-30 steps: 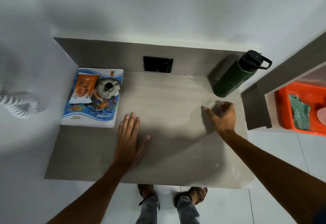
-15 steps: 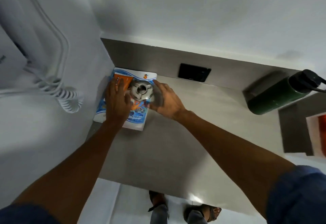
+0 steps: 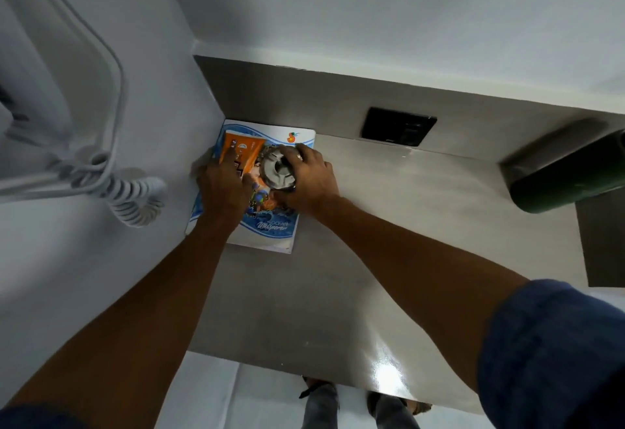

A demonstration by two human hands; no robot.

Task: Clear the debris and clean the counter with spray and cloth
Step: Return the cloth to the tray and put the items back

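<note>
A blue and white book [image 3: 270, 229] lies in the back left corner of the grey counter [image 3: 389, 259]. On it rest an orange packet [image 3: 241, 149] and a round metal lid-like piece [image 3: 279, 171]. My left hand [image 3: 221, 186] lies flat on the book, its fingers over the lower end of the orange packet. My right hand [image 3: 309, 180] curls around the right side of the metal piece, fingers over its top edge. No spray or cloth is in view.
A dark green bottle [image 3: 571, 178] stands at the right edge. A black wall socket [image 3: 397, 126] sits in the backsplash. A white coiled cord [image 3: 132, 195] hangs on the left wall. My feet [image 3: 358, 401] show below the counter's front edge.
Both hands went from the middle of the counter to the book in the corner. The left one now presses on the packet, and the right one has closed around the metal piece.
</note>
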